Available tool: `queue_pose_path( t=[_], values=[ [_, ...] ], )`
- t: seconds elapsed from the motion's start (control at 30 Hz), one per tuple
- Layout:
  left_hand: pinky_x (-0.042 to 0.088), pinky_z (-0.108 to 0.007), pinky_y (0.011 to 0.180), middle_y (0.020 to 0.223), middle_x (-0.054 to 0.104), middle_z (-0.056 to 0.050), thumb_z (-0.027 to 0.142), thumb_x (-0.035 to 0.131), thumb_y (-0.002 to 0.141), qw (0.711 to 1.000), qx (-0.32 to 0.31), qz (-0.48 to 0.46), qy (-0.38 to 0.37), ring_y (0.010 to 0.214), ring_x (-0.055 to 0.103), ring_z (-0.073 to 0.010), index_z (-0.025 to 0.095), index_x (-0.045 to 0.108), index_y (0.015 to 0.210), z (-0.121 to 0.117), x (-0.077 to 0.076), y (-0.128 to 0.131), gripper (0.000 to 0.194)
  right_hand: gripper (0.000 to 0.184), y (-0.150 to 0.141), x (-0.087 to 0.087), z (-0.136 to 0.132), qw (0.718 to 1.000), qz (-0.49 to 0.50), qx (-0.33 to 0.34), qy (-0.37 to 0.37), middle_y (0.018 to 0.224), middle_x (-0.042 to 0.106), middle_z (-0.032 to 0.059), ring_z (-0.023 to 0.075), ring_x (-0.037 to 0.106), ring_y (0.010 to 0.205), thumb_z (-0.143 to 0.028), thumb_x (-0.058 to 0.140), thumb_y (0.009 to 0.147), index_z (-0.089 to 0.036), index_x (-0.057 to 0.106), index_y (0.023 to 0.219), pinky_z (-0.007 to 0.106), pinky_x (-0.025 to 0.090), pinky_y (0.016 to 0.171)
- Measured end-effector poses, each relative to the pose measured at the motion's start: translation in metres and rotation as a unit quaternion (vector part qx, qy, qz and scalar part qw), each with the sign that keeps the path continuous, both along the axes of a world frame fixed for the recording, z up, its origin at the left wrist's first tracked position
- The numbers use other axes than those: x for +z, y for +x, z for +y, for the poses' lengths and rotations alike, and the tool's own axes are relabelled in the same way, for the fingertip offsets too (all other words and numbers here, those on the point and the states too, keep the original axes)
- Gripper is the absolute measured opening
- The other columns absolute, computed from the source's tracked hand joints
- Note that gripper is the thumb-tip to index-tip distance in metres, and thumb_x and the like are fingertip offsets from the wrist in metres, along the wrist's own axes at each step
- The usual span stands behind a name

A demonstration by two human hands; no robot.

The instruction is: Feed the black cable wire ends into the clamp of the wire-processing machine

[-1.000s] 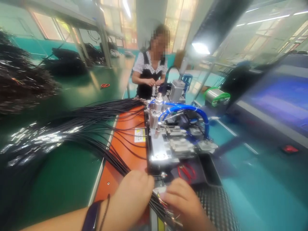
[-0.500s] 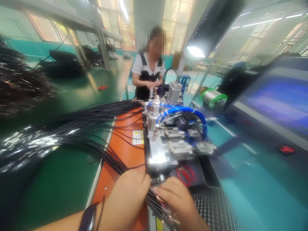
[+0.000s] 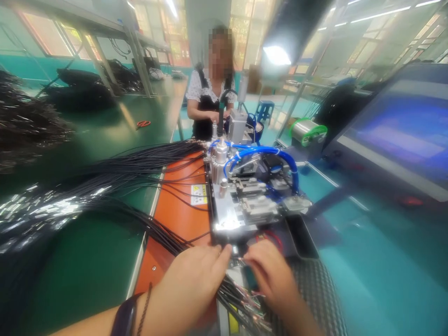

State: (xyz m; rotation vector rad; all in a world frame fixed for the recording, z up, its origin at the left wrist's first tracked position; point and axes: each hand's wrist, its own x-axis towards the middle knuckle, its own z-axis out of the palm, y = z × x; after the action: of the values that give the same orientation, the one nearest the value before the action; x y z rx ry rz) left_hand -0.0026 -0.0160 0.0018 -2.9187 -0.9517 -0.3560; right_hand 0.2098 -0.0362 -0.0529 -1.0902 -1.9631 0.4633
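Note:
My left hand (image 3: 199,275) is closed over a bundle of black cables (image 3: 164,234), palm down at the near end of the machine. The cables' stripped ends (image 3: 257,310), with thin coloured and coppery wires, fan out below it to the right. My right hand (image 3: 271,270) is pinched at the machine's front, its fingertips on a thin cable end, small and partly hidden. Just beyond both hands sits the benchtop machine (image 3: 227,214), with metal clamps and blue air tubes (image 3: 271,151).
A dark tray (image 3: 301,237) and red wire loop (image 3: 275,239) lie right of the machine. A solder spool (image 3: 308,131) and monitor (image 3: 402,140) stand further right. Red-handled scissors (image 3: 143,123) rest on the green table (image 3: 94,261). A co-worker (image 3: 212,98) works opposite.
My right hand has moved up and away from the stripped ends to the machine's front, with a thin cable end at its fingertips. My left hand has shifted slightly right. The camera view has shifted a little.

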Motion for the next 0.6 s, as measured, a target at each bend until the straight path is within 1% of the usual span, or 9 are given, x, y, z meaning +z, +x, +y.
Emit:
queue_pose_path(
  t=[0.03, 0.1, 0.17, 0.23, 0.33, 0.4, 0.47, 0.57, 0.6],
  values=[
    [0.054, -0.040, 0.075, 0.118, 0.061, -0.015, 0.005, 0.045, 0.077, 1.000, -0.007, 0.015, -0.014, 0.092, 0.063, -0.0248, 0.008, 0.042, 0.127, 0.000, 0.000, 0.001, 0.050, 0.017, 0.001, 0.000, -0.001, 1.000, -0.004, 0.008, -0.004, 0.090, 0.060, 0.0046, 0.0176, 0.054, 0.085, -0.008, 0.047, 0.090, -0.021, 0.053, 0.098, 0.033, 0.045, 0.078],
    [0.054, -0.038, 0.071, 0.118, 0.061, -0.014, 0.007, 0.047, 0.076, 0.997, -0.009, 0.037, -0.065, 0.088, 0.063, -0.0241, 0.010, 0.045, 0.123, -0.001, 0.002, 0.003, 0.047, 0.017, 0.000, 0.000, -0.003, 1.000, -0.001, 0.027, -0.005, 0.090, 0.060, 0.0046, 0.0173, 0.054, 0.085, -0.007, 0.047, 0.090, -0.021, 0.054, 0.098, 0.032, 0.046, 0.076],
    [0.052, -0.037, 0.068, 0.105, 0.064, -0.009, 0.007, 0.050, 0.074, 0.992, 0.011, 0.037, -0.118, 0.083, 0.061, -0.0227, 0.014, 0.053, 0.110, -0.001, 0.002, 0.005, 0.037, 0.018, -0.005, 0.001, -0.004, 1.000, 0.010, 0.028, 0.008, 0.090, 0.062, 0.0047, 0.0171, 0.055, 0.084, -0.008, 0.048, 0.090, -0.021, 0.056, 0.098, 0.032, 0.047, 0.076],
    [0.049, -0.035, 0.065, 0.088, 0.062, -0.004, 0.007, 0.049, 0.075, 0.990, 0.036, 0.009, -0.138, 0.076, 0.058, -0.0211, 0.017, 0.056, 0.096, 0.000, 0.002, 0.006, 0.024, 0.018, -0.011, 0.003, -0.002, 0.999, 0.021, -0.010, 0.024, 0.091, 0.064, 0.0046, 0.0174, 0.057, 0.085, -0.010, 0.051, 0.089, -0.021, 0.057, 0.102, 0.032, 0.047, 0.077],
    [0.043, -0.033, 0.059, 0.077, 0.056, -0.002, 0.007, 0.045, 0.079, 0.992, 0.053, -0.057, -0.103, 0.068, 0.052, -0.0197, 0.018, 0.054, 0.089, 0.002, -0.002, 0.006, 0.017, 0.019, -0.018, 0.007, -0.001, 0.995, 0.039, -0.086, 0.025, 0.089, 0.067, 0.0036, 0.0172, 0.060, 0.083, -0.012, 0.057, 0.087, -0.021, 0.060, 0.104, 0.032, 0.047, 0.077],
    [0.040, -0.033, 0.058, 0.076, 0.054, -0.001, 0.007, 0.043, 0.082, 0.992, 0.055, -0.079, -0.086, 0.068, 0.050, -0.0194, 0.019, 0.052, 0.088, 0.004, -0.005, 0.005, 0.016, 0.019, -0.020, 0.010, -0.001, 0.993, 0.055, -0.104, 0.019, 0.088, 0.068, 0.0029, 0.0166, 0.060, 0.081, -0.013, 0.058, 0.086, -0.022, 0.062, 0.102, 0.030, 0.047, 0.075],
    [0.038, -0.033, 0.059, 0.077, 0.054, -0.001, 0.009, 0.043, 0.084, 0.991, 0.063, -0.084, -0.081, 0.069, 0.050, -0.0196, 0.019, 0.052, 0.087, 0.005, -0.007, 0.005, 0.013, 0.017, -0.021, 0.014, -0.003, 0.993, 0.067, -0.093, 0.019, 0.084, 0.068, 0.0024, 0.0163, 0.059, 0.078, -0.012, 0.058, 0.086, -0.022, 0.063, 0.099, 0.030, 0.047, 0.072],
    [0.037, -0.032, 0.061, 0.078, 0.054, -0.001, 0.012, 0.043, 0.087, 0.989, 0.074, -0.102, -0.072, 0.071, 0.049, -0.0191, 0.020, 0.050, 0.086, 0.005, -0.006, 0.004, 0.011, 0.013, -0.022, 0.018, -0.004, 0.998, 0.045, -0.033, 0.011, 0.082, 0.069, 0.0021, 0.0173, 0.057, 0.075, -0.016, 0.057, 0.087, -0.022, 0.065, 0.094, 0.032, 0.045, 0.069],
    [0.037, -0.032, 0.061, 0.078, 0.054, -0.001, 0.012, 0.043, 0.087, 0.989, 0.074, -0.109, -0.068, 0.071, 0.049, -0.0188, 0.020, 0.050, 0.086, 0.005, -0.005, 0.004, 0.010, 0.011, -0.022, 0.019, -0.004, 0.999, 0.040, -0.024, -0.001, 0.080, 0.069, 0.0019, 0.0177, 0.057, 0.074, -0.017, 0.058, 0.087, -0.022, 0.066, 0.091, 0.032, 0.045, 0.068]
  ],
)
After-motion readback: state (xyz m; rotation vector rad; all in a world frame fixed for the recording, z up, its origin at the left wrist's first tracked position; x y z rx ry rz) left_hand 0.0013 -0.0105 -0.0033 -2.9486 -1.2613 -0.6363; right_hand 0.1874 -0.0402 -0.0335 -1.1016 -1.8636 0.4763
